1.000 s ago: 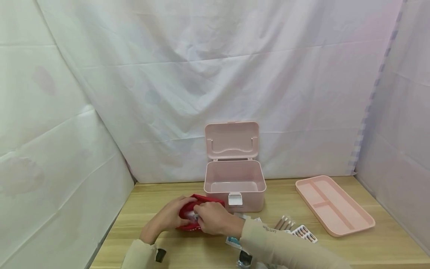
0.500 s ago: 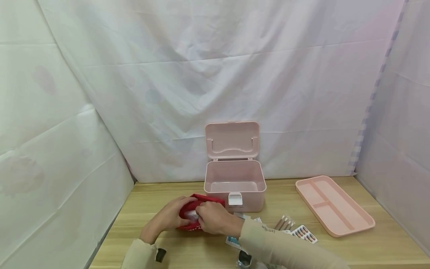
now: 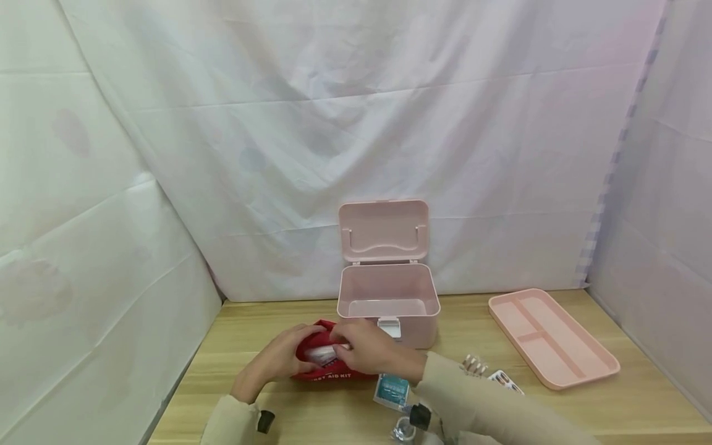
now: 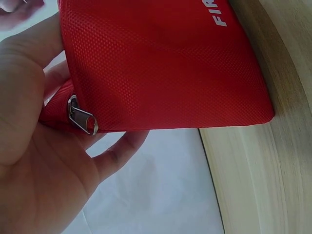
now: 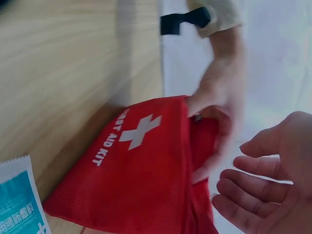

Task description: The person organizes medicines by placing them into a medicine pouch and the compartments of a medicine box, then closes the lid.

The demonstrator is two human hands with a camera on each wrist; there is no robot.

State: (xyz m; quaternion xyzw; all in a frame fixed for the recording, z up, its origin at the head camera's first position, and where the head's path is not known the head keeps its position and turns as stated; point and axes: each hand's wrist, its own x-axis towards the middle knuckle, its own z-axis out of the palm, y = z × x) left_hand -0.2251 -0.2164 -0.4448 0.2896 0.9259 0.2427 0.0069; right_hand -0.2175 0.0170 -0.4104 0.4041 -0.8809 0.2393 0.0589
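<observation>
A red zip pouch with a white cross and "FIRST AID KIT" lettering stands unzipped on the table, in front of the pink box. My left hand grips its left end, thumb at one side of the mouth and fingers at the other; the left wrist view shows the metal zip pull beside the palm. White, clear-wrapped contents show inside; their kind cannot be told. Over the pouch's right part is my right hand. In the right wrist view its fingers are loosely bent beside the mouth, holding nothing.
Behind the pouch stands a pink box with its lid raised. A pink divided tray lies at the right. A teal packet, a clear-wrapped roll, a blister pack and wrapped swabs lie near my right forearm.
My right hand has drawn back from inside the pouch, up and to the right, baring more of the white contents and the lettering. The left hand keeps its hold on the pouch.
</observation>
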